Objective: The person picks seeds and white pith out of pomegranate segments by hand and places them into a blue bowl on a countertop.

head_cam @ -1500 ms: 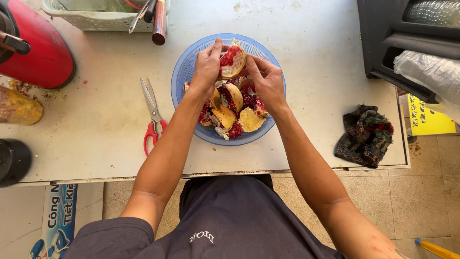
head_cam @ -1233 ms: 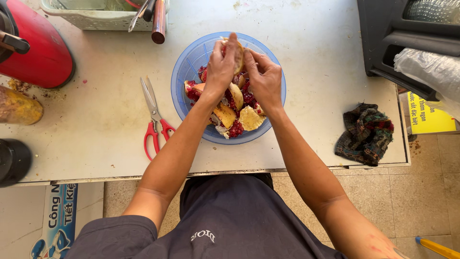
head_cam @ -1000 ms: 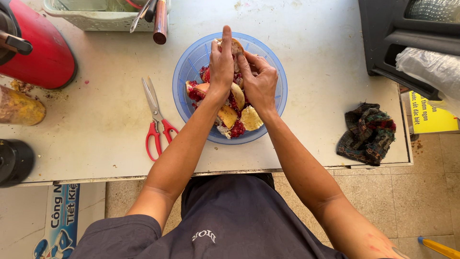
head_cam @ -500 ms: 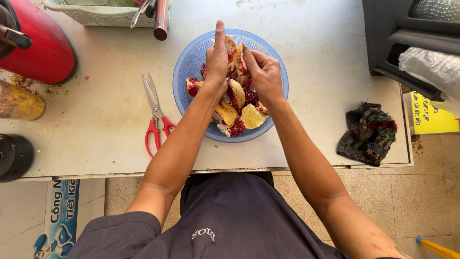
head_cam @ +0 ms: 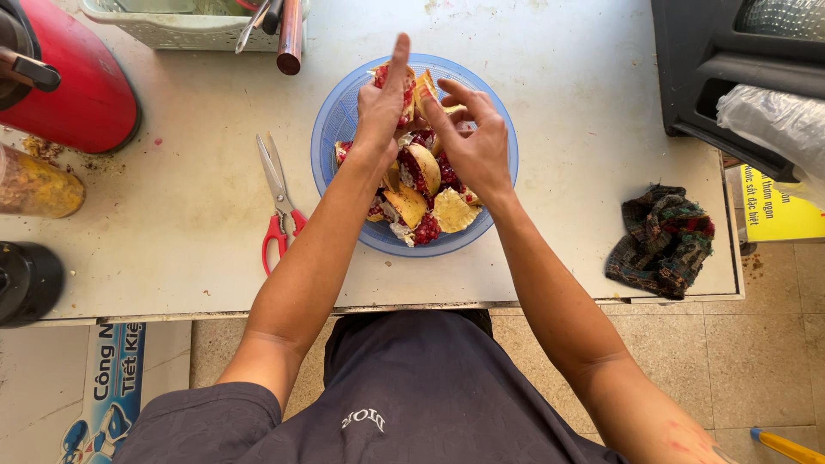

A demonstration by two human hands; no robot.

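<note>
A blue plastic bowl (head_cam: pixel 337 129) stands on the white table (head_cam: pixel 172 223) and holds several broken pomegranate pieces (head_cam: pixel 421 198) with red seeds and yellow rind. Over the bowl's far half, my left hand (head_cam: pixel 382 99) and my right hand (head_cam: pixel 468 142) together grip one pomegranate piece (head_cam: pixel 421 86) between the fingers. My left index finger points straight up. The piece is mostly hidden by both hands.
Red-handled scissors (head_cam: pixel 277 202) lie left of the bowl. A red appliance (head_cam: pixel 73 82) and a yellow-filled cup (head_cam: pixel 39 185) stand at the left, a white basket (head_cam: pixel 185 26) at the back, a dark cloth (head_cam: pixel 662 241) at the right, a black crate (head_cam: pixel 730 60) beyond it.
Both hands have shifted slightly toward the bowl's far side while working the same pomegranate piece. My left index finger has lifted and straightened.
</note>
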